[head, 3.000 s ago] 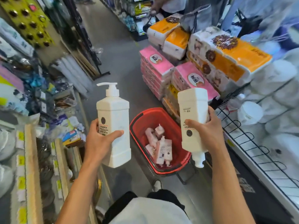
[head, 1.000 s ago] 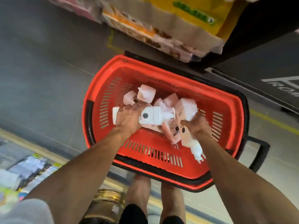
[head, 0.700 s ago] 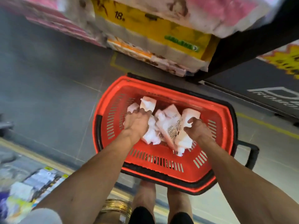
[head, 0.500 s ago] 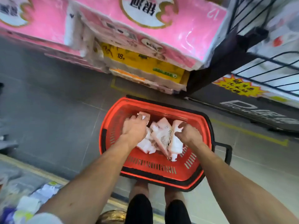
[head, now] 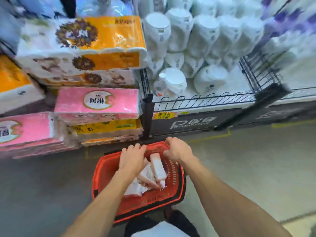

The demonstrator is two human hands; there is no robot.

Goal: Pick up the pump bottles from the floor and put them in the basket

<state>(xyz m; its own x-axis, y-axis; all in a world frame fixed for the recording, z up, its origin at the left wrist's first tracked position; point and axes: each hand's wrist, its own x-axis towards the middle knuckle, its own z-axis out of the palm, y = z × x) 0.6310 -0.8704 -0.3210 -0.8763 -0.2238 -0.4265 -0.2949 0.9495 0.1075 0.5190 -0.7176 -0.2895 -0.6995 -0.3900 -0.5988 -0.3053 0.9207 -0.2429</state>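
Observation:
A red shopping basket [head: 104,170] stands on the grey floor in front of my feet. Several white pump bottles [head: 158,166] lie piled inside it, one long bottle on top. My left hand [head: 132,158] hovers palm down over the far part of the basket, fingers relaxed and holding nothing. My right hand [head: 177,149] is above the basket's far right rim with its fingers loosely curled; nothing shows in it. The view is blurred.
Stacked pink and orange tissue packs [head: 97,103] rise just beyond the basket on the left. A black wire-fenced display bin [head: 201,100] full of white wrapped rolls stands behind and to the right. Grey floor with yellow lines spreads right.
Both hands have let go of the bottles, which now lie in the basket, and have risen toward its far rim. My view has lifted from the basket to the shelves.

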